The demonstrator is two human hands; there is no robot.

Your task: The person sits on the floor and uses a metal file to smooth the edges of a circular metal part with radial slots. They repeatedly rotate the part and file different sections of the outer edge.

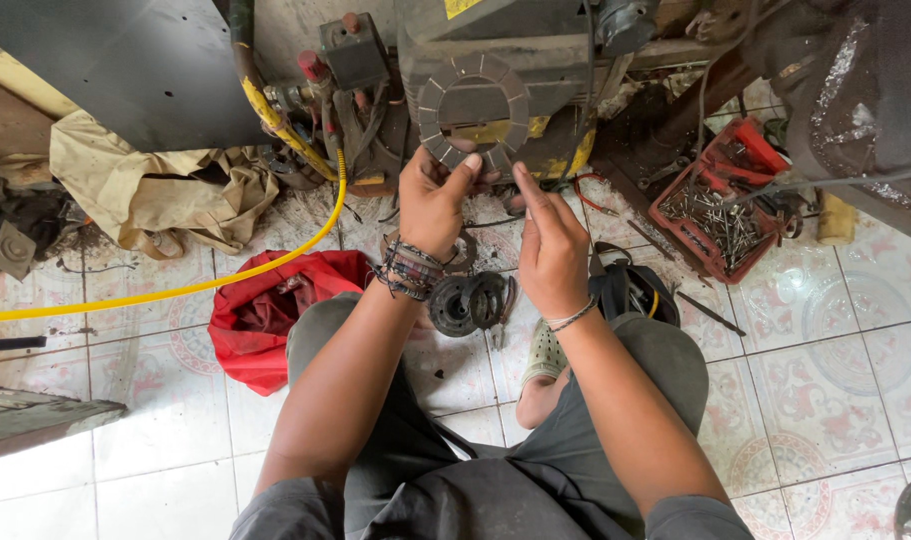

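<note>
Patterned white floor tiles [825,390], dusty and stained, are spreading under a person who is sitting low in grey trousers. Up in front of them, the left hand [433,200], wearing a stack of dark braided wristbands [411,268], is pinching the lower edge of a flat grey segmented metal ring [472,110], thumb and fingers closing on it and holding it upright before the machinery. Just beside it, the right hand [550,250], with a thin silver bracelet [573,316] at the wrist, is standing with its fingers nearly straight, the fingertips reaching up toward the ring's lower right edge; whether they are touching it I cannot tell. Below the hands, a dark round metal hub part [467,302] is lying on the tiles between the knees, and a foot in a pale green perforated clog [545,352] is resting near it. To the left, a crumpled red cloth [265,315] is lying by the thigh, with a yellow hose [175,290] curving across the floor above it and a dirty beige cloth [155,185] bunching against the wall. To the right, a red plastic tray of metal nails [720,205] is sitting well apart, beside grimy machine parts.
</note>
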